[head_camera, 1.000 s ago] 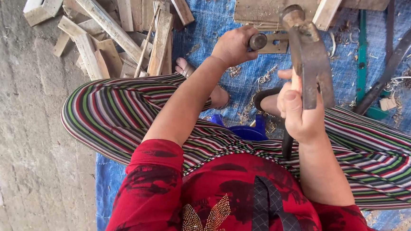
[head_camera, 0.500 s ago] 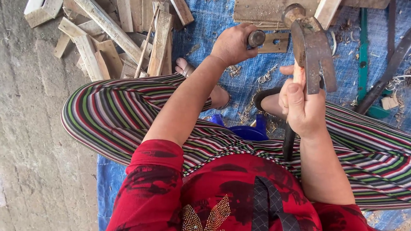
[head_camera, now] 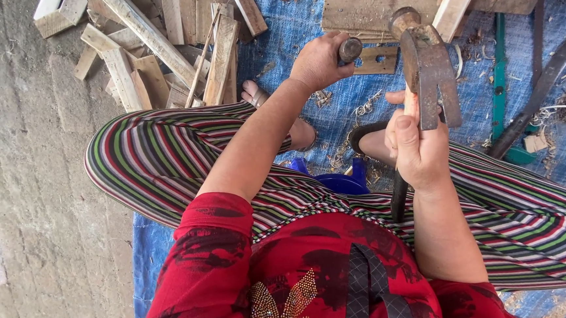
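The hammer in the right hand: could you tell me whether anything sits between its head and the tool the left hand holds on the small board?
Nothing visible does. The hammer is raised in the right hand, beside the tool gripped by the left hand over the small board; only open space separates them.

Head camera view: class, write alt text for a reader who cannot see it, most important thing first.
Seen from above, a seated person's right hand raises a rusty claw hammer, while the left hand holds a short round tool against a small wooden piece. Wood offcuts lie on a blue tarp.
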